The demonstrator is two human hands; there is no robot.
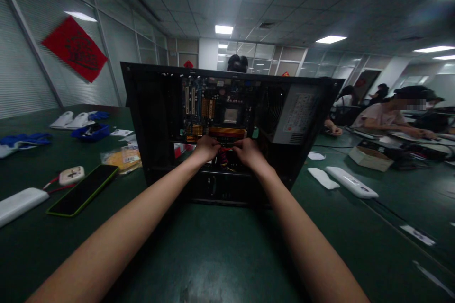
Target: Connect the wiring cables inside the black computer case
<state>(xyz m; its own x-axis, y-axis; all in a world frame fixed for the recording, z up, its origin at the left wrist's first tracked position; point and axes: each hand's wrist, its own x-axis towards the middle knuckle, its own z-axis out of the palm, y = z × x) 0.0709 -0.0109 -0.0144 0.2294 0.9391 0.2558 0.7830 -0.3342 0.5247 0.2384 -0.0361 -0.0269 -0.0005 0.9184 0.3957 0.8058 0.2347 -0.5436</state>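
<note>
An opened black computer case (156,118) stands on the green table in front of me. Inside it I see a motherboard (222,99) with a square silver processor (231,115), and a grey power supply (295,116) at the right. My left hand (206,150) and my right hand (248,153) reach into the case below the board's orange memory slots (227,132). Between them runs a thin red cable (226,149), its ends pinched in the fingers of both hands. Darker cables hang just beneath; any plug is too small to make out.
Left on the green table (220,246) lie a black phone with a green edge (83,190), a white power bank (21,204), a plastic packet (122,158) and a blue tray (90,132). On the right are a white device (351,182) and a cardboard box (370,158). People sit further right.
</note>
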